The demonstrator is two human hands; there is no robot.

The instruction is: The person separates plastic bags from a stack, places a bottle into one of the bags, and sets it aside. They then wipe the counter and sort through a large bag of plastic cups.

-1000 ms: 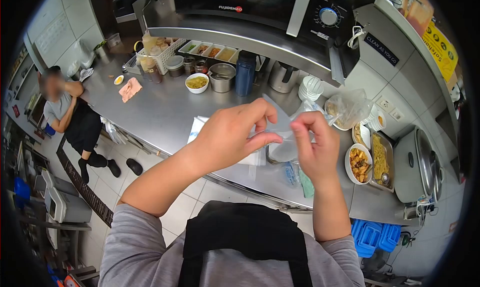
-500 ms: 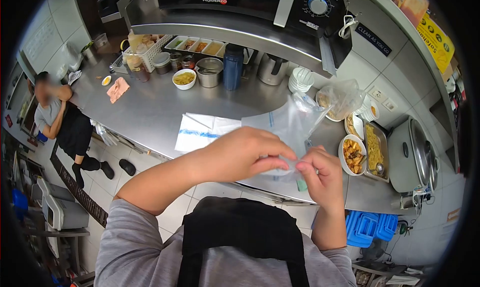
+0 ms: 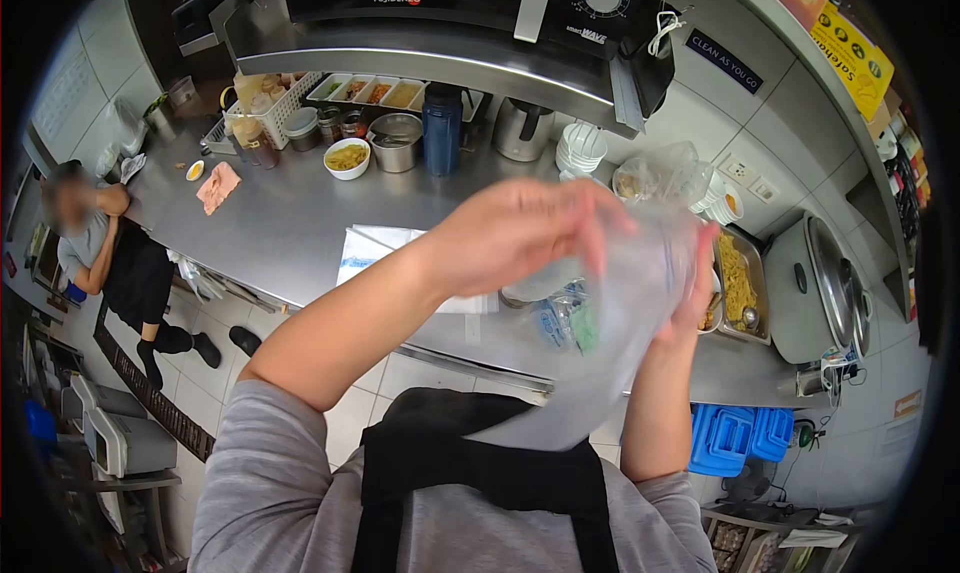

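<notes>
A clear plastic bag is held up in front of me over the counter edge, its lower end hanging towards my apron. My left hand is at the bag's upper left edge, fingers bent onto it and smeared by motion. On the other side, my right hand grips the bag from behind, partly hidden by the film. Beneath my hands, a small pack with blue print and green contents lies on the counter. A white cloth with a blue stripe lies left of it, partly behind my left forearm.
Along the back stand a blue bottle, a steel pot, a bowl of yellow food and stacked white bowls. A noodle tray and a large cooker are right. A seated person is at left.
The bag has swung from over the counter to hang down in front of my apron. Both hands rose and moved apart, the right one outward. The small pack on the counter has come into view.
</notes>
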